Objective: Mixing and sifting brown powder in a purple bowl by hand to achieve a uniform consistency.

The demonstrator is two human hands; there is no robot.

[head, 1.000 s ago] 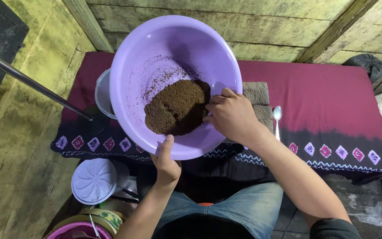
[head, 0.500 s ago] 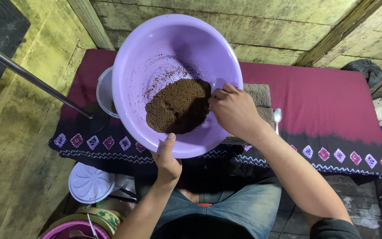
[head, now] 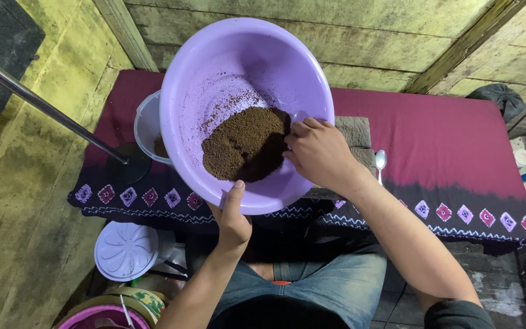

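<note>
Right now your left hand (head: 234,220) pinches the near rim of the purple basin (head: 246,109), thumb over the edge, and tips the basin up toward you. Your right hand (head: 319,152) is inside it, fingers curled loosely against the heap of dark brown powder (head: 245,145); whether those fingers have closed on any powder you cannot tell from here, since they are turned away.

The powder sits low on the tilted wall, to the right of centre, with loose specks above it. To work it well, judge it best to keep the left grip firm so the basin does not swing, and to draw the right hand through the heap in short, even strokes rather than pushing it over the rim.

Beneath the basin, a table (head: 445,140) covered in dark red cloth with a patterned border carries a clear tub (head: 147,128) just behind the basin's left side, and a spoon (head: 380,161) near your right wrist. A metal pole (head: 50,109) slants across the left. On the floor by your knees lies a white lid (head: 127,250). Rough, greenish board walls close in the room.
</note>
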